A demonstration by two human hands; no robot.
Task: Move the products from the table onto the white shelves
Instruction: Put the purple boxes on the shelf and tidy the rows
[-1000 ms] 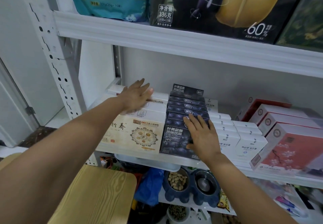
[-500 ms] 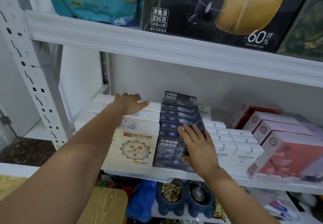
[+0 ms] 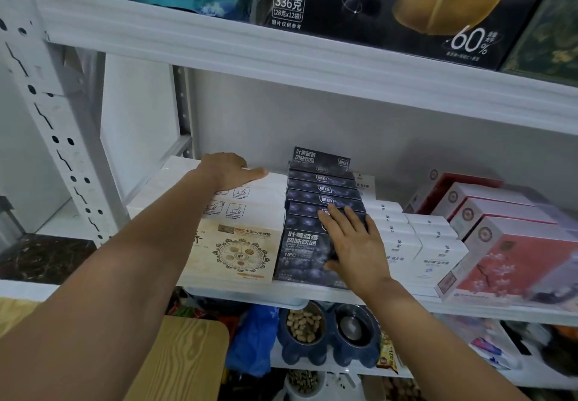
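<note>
Head view: right hand [image 3: 353,244] flat, fingers slightly apart, on front blueberry drink box [image 3: 300,253]; row runs toward 12 o'clock on white shelf [image 3: 312,296]. At 10 o'clock, left hand [image 3: 230,170] hooks fingers over cream boxes [image 3: 240,253]. Right hand nearer.

Drink boxes [image 3: 300,244] on shelf [image 3: 250,294], wide boxes [image 3: 240,253] left, small boxes [image 3: 434,244] right

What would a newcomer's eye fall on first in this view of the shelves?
On the middle shelf, the right hand lies flat on a row of dark blue boxes at its centre, and the left hand rests on the cream boxes beside them. To the right stand red-and-white boxes, and a black box marked 60% sits on the shelf above.
</note>
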